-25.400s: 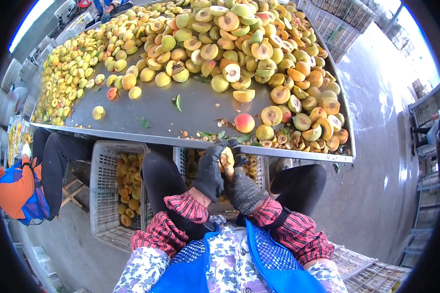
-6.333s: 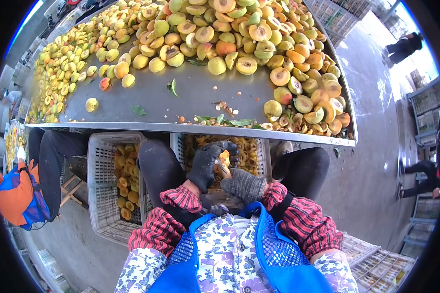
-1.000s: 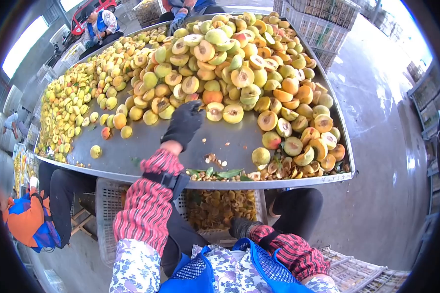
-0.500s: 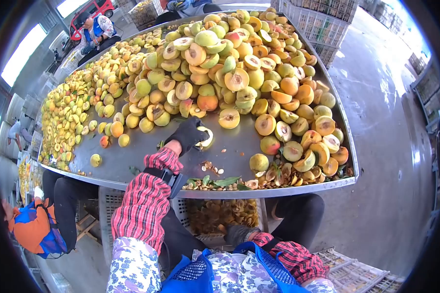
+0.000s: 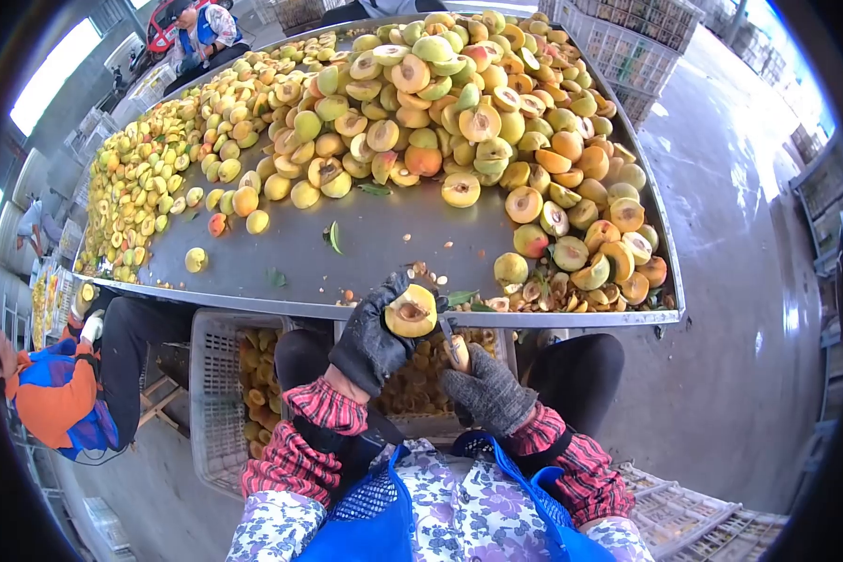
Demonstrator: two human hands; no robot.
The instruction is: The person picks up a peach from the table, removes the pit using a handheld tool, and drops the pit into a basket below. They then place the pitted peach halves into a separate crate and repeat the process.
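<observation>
Below the bench (image 5: 384, 244) edge, the left hand (image 5: 373, 339) is closing around a halved peach (image 5: 411, 311), cut face up, while the right hand (image 5: 482, 389) is gripping a small knife (image 5: 456, 351). Pitted halves are filling the crate (image 5: 217, 393) underneath; a large heap (image 5: 459, 112) is waiting. Bare steel near the rim is leaving reaching room.

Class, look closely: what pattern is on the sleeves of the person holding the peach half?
Red and dark plaid, on both sleeves, clearest in the head view.
</observation>
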